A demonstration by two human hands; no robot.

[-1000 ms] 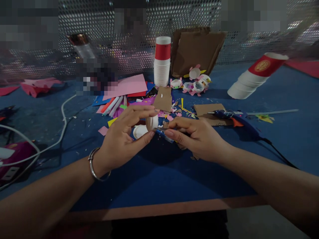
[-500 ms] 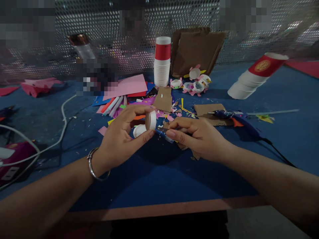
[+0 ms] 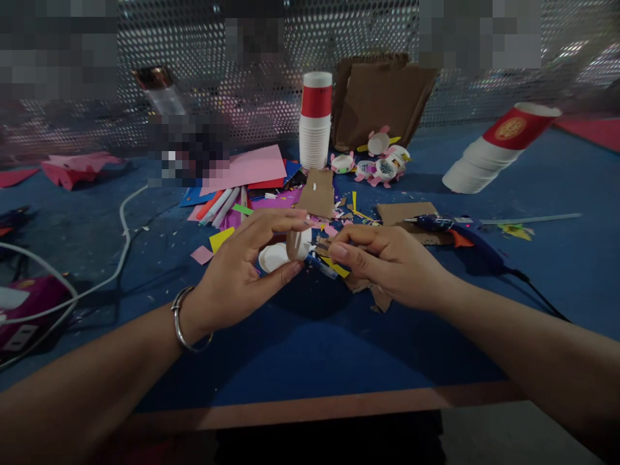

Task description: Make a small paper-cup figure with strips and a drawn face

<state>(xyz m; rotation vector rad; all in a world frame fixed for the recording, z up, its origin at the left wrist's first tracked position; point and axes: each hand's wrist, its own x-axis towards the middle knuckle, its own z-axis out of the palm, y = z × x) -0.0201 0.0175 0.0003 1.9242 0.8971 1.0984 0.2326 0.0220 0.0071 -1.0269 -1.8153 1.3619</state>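
Observation:
My left hand (image 3: 232, 274) is closed, its thumb and fingertips pinching a small white paper-cup base (image 3: 299, 244) by its rim, tilted on edge. Behind that hand, a second white cup piece (image 3: 272, 258) lies on the table, partly covered. My right hand (image 3: 400, 263) is closed in a pinch just to the right of the held base. A thin dark thing shows at its fingertips, too small to make out. Below the fingertips is a blue pen-like object (image 3: 323, 267) beside a yellow paper strip (image 3: 336, 267).
A blue glue gun (image 3: 484, 248) rests at the right with its nozzle over cardboard (image 3: 404, 213). Stacked paper cups stand upright (image 3: 316, 139) and lean (image 3: 501, 147). Small paper-cup animals (image 3: 385, 168) sit behind scraps. Coloured paper (image 3: 256, 169) and a white cable (image 3: 123, 219) are at left.
The cup base has turned and shifted slightly down and right in my left hand. My right fingertips have drawn a little away from it, uncovering the yellow strip.

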